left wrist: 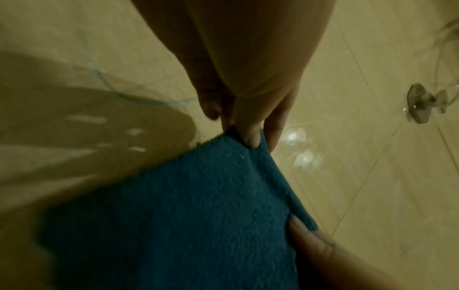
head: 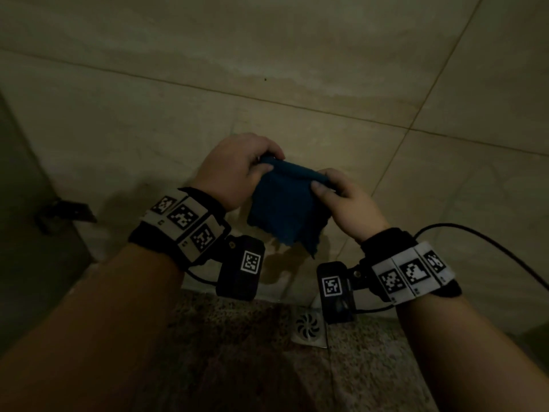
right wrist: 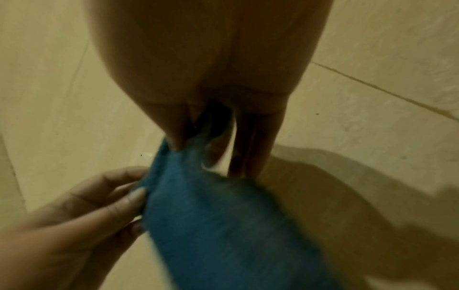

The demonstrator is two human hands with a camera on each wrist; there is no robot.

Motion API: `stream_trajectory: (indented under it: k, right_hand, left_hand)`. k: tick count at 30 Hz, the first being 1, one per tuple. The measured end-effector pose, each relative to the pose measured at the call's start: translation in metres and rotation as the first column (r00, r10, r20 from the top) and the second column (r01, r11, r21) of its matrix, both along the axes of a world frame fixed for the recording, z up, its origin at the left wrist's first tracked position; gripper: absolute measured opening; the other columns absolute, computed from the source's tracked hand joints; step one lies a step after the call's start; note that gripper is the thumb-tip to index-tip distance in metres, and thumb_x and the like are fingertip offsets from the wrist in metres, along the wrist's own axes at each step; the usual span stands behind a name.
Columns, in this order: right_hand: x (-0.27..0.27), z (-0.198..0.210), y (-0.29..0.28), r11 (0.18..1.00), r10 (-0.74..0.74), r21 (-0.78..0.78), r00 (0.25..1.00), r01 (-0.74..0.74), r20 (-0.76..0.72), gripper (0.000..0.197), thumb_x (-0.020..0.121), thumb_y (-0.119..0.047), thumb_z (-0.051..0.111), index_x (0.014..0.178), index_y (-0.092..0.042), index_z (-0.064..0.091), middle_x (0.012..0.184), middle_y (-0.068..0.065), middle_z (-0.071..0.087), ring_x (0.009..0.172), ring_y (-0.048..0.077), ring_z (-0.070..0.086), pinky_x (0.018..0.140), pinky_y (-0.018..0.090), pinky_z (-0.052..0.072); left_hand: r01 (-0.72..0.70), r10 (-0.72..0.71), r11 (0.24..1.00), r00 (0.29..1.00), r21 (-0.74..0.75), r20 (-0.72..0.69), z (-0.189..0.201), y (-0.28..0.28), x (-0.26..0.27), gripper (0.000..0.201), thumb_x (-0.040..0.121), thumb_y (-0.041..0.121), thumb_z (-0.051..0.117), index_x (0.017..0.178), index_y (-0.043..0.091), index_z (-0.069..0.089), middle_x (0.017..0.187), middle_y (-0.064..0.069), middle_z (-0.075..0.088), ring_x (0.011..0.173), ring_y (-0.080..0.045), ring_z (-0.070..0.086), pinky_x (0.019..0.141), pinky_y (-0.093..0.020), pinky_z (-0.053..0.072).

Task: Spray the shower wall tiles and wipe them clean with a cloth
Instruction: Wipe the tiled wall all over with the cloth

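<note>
A blue cloth hangs between both hands in front of the beige shower wall tiles. My left hand pinches its upper left corner, and my right hand pinches the upper right edge. In the left wrist view the cloth hangs from my left fingertips, with the right thumb pressed on its hem. The right wrist view shows the cloth pinched at its top by my right hand, and the left hand's fingers hold its side. No spray bottle is in view.
A round metal floor drain sits in the speckled floor below the hands. A wet dark patch marks the wall's base. A dark bracket sticks out at the left. A metal wall fitting shows at right.
</note>
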State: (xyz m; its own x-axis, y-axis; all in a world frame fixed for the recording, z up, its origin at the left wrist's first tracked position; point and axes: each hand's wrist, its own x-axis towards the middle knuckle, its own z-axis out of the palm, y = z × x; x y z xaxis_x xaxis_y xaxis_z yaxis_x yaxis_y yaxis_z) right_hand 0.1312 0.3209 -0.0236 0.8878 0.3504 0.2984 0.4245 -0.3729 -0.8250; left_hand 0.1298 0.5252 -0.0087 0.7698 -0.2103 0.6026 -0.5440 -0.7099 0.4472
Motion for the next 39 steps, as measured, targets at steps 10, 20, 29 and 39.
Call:
stream_trajectory:
  k: [10, 20, 29, 39]
  right_hand:
    - [0.011, 0.036, 0.033, 0.976, 0.073, -0.212, 0.873, 0.036, 0.483, 0.030, 0.082, 0.009, 0.044, 0.087, -0.020, 0.046, 0.088, -0.009, 0.043, 0.079, -0.008, 0.041, 0.074, 0.006, 0.033]
    - [0.049, 0.048, 0.054, 0.738, 0.038, -0.321, 0.439, 0.594, 0.898, 0.034, 0.080, -0.024, 0.054, 0.111, -0.016, 0.064, 0.113, 0.014, 0.057, 0.101, 0.030, 0.038, 0.079, 0.041, 0.037]
    - [0.056, 0.032, 0.055, 0.732, -0.166, -0.070, 0.277, 0.678, 0.946, 0.036, 0.076, -0.028, 0.068, 0.112, -0.025, 0.067, 0.108, 0.002, 0.032, 0.094, 0.024, 0.033, 0.076, 0.034, 0.022]
    - [0.032, -0.014, 0.005, 0.727, -0.336, -0.083, 0.458, 0.682, 0.823, 0.048, 0.089, -0.033, 0.053, 0.135, -0.026, 0.042, 0.130, 0.004, 0.032, 0.115, 0.032, 0.039, 0.098, 0.044, 0.029]
  left_hand:
    - [-0.010, 0.053, 0.975, 0.980, -0.221, 0.189, 0.011, 0.013, 0.003, 0.019, 0.079, -0.005, 0.045, 0.089, 0.009, 0.051, 0.096, -0.003, 0.042, 0.088, -0.002, 0.038, 0.079, -0.004, 0.031]
    - [-0.158, 0.127, 0.986, 0.925, 0.058, 0.358, 0.044, 0.030, 0.027, 0.026, 0.084, 0.012, 0.048, 0.101, 0.008, 0.068, 0.112, -0.013, 0.050, 0.098, -0.026, 0.047, 0.084, -0.035, 0.041]
    - [-0.458, 0.208, 0.850, 0.746, 0.261, 0.632, -0.028, 0.003, 0.036, 0.060, 0.085, 0.023, 0.056, 0.140, 0.003, 0.040, 0.141, -0.013, 0.027, 0.130, -0.032, 0.028, 0.109, -0.042, 0.020]
    - [-0.523, 0.283, 0.789, 0.776, 0.323, 0.563, -0.024, -0.005, 0.058, 0.073, 0.093, 0.047, 0.041, 0.147, 0.008, 0.012, 0.151, -0.020, 0.013, 0.139, -0.034, 0.010, 0.116, -0.041, -0.005]
